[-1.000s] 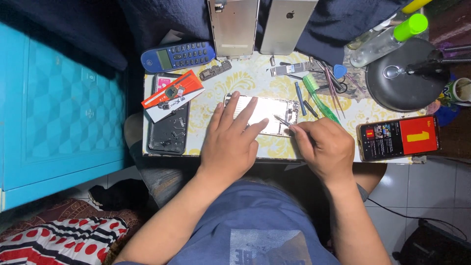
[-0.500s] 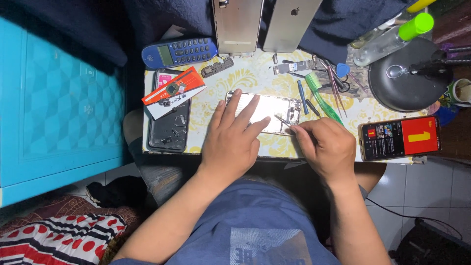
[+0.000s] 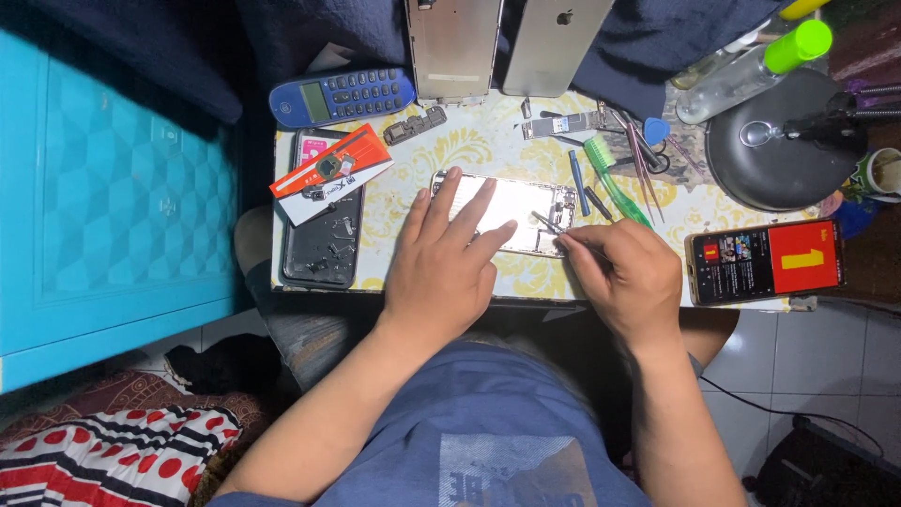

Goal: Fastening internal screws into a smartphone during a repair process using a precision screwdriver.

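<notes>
Nothing much moved since earlier: left hand (image 3: 441, 272) still flat, fingers spread, pressing the opened phone (image 3: 511, 214) at counter (image 3: 422, 169) centre. Right hand (image 3: 624, 277) stays clenched on tweezers (image 3: 554, 225), tips at the phone's right end. Green brush (image 3: 615, 183) lies just beside.

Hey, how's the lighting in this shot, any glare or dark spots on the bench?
Head view: strong glare washes out the opened phone under the left hand; the dark cloth at the top falls into shadow; the lit phone screen glows red; focus is fairly sharp.
</notes>
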